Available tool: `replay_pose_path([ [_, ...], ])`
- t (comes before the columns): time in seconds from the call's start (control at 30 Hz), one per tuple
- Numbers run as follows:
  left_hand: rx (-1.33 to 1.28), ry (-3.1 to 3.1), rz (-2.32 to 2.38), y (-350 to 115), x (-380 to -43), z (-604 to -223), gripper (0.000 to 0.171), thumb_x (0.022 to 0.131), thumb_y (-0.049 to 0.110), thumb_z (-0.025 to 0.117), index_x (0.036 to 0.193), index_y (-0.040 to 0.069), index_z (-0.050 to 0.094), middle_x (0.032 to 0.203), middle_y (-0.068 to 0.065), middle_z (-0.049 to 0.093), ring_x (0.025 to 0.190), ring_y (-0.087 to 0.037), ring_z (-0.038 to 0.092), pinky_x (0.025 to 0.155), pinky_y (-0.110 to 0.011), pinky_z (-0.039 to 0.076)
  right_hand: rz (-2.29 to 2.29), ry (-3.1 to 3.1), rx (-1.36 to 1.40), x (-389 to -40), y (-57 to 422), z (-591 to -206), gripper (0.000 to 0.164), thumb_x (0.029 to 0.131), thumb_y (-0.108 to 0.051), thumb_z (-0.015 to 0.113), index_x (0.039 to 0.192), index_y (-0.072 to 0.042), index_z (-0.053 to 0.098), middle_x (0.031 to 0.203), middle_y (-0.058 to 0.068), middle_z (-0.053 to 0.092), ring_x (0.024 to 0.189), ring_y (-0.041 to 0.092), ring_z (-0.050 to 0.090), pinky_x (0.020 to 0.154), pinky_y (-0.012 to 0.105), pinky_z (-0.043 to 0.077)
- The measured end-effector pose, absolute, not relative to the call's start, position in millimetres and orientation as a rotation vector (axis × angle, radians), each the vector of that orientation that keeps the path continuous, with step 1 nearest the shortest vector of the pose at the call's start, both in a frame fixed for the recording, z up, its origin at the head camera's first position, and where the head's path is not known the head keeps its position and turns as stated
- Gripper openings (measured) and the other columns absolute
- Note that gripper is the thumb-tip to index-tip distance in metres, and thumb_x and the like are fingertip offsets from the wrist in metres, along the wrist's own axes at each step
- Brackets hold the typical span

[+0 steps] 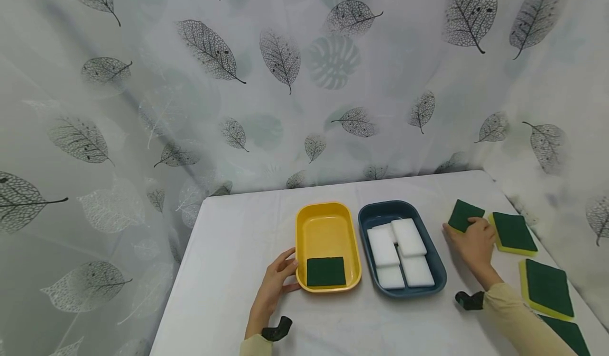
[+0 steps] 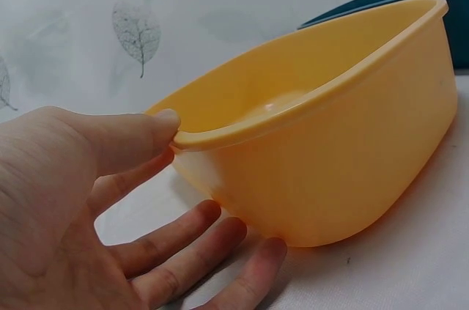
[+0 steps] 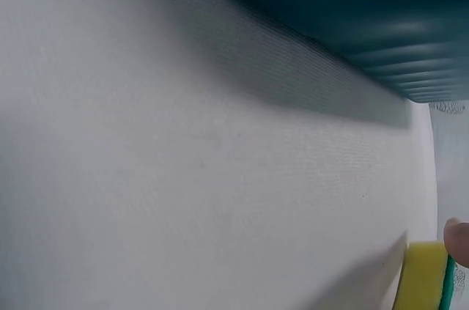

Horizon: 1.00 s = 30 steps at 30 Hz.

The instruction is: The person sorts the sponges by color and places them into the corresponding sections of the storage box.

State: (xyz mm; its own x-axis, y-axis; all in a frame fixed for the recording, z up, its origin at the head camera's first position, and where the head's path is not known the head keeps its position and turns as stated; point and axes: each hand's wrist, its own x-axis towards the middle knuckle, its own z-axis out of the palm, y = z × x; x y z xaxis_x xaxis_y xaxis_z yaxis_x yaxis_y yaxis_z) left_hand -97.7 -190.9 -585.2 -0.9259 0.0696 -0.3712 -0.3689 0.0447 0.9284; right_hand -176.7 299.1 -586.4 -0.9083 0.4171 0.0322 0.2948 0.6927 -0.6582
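Note:
My left hand (image 1: 276, 284) holds the near left corner of a yellow plastic tray (image 1: 325, 234), thumb on the rim (image 2: 167, 121) and the other fingers against or beneath its outer wall. One green-topped scouring sponge (image 1: 325, 272) lies in the near end of this tray. At the back right of the table, my right hand (image 1: 476, 245) grips another scouring sponge (image 1: 465, 213) with a green face and yellow foam. In the right wrist view only a fingertip (image 3: 457, 240) shows at the edge of this sponge (image 3: 421, 277).
A dark blue tray (image 1: 376, 213) with several white sponges (image 1: 408, 237) stands right of the yellow one. More green and yellow scouring sponges (image 1: 549, 288) line the table's right edge, some under the right forearm. A leaf-patterned curtain (image 1: 304, 107) hangs behind the white table (image 1: 228, 250).

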Motion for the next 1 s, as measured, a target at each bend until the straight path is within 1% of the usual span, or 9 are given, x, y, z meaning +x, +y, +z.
replay_pose_path([
  [0.3,-0.312,2.020,1.943,-190,-97,-585,0.064,0.103,0.044,0.065,0.159,0.020,0.044,0.150,-0.019,0.055,0.112,-0.019,0.066,0.089,-0.041,0.065,0.984,-2.766,-0.592,-179,301,-583,0.072,0.096,-0.030,0.071,0.131,0.024,0.037,0.131,0.054,0.033,0.122,0.067,0.034,0.100,0.073,0.031],
  [0.5,-0.318,2.024,1.942,-190,-97,-585,0.064,0.102,0.044,0.065,0.159,0.020,0.045,0.150,-0.019,0.055,0.112,-0.019,0.066,0.088,-0.040,0.065,1.036,-2.768,-0.627,-179,302,-582,0.073,0.099,-0.031,0.065,0.138,0.022,0.034,0.136,0.053,0.031,0.128,0.066,0.031,0.103,0.072,0.031],
  [0.63,-0.314,2.028,1.937,-190,-97,-585,0.064,0.102,0.044,0.065,0.159,0.020,0.045,0.150,-0.019,0.055,0.112,-0.019,0.066,0.089,-0.041,0.065,1.045,-2.788,-0.611,-178,305,-580,0.075,0.100,-0.029,0.062,0.145,0.022,0.031,0.141,0.053,0.029,0.135,0.067,0.027,0.108,0.072,0.029],
  [0.73,-0.314,2.030,1.935,-190,-96,-585,0.064,0.102,0.044,0.065,0.159,0.020,0.045,0.150,-0.019,0.055,0.112,-0.019,0.066,0.089,-0.041,0.065,1.033,-2.795,-0.559,-177,308,-579,0.076,0.099,-0.028,0.063,0.148,0.021,0.030,0.143,0.053,0.030,0.136,0.069,0.027,0.109,0.074,0.028],
  [0.8,-0.316,2.032,1.934,-190,-96,-585,0.064,0.102,0.044,0.065,0.159,0.020,0.045,0.150,-0.019,0.055,0.112,-0.019,0.066,0.089,-0.040,0.065,1.008,-2.799,-0.504,-177,309,-576,0.077,0.099,-0.027,0.063,0.149,0.021,0.031,0.144,0.052,0.032,0.134,0.069,0.030,0.107,0.075,0.031],
  [0.87,-0.317,2.030,1.937,-190,-96,-584,0.064,0.103,0.044,0.065,0.159,0.020,0.045,0.150,-0.019,0.055,0.112,-0.019,0.066,0.089,-0.040,0.065,0.972,-2.798,-0.423,-176,311,-573,0.076,0.098,-0.026,0.064,0.148,0.021,0.032,0.143,0.053,0.034,0.130,0.070,0.033,0.104,0.076,0.032],
  [1.0,-0.314,2.024,1.940,-190,-97,-585,0.064,0.103,0.044,0.064,0.159,0.021,0.045,0.149,-0.019,0.055,0.112,-0.019,0.066,0.089,-0.040,0.065,0.930,-2.782,-0.246,-177,315,-563,0.074,0.097,-0.023,0.065,0.145,0.023,0.035,0.141,0.053,0.036,0.126,0.069,0.035,0.102,0.077,0.031],
])
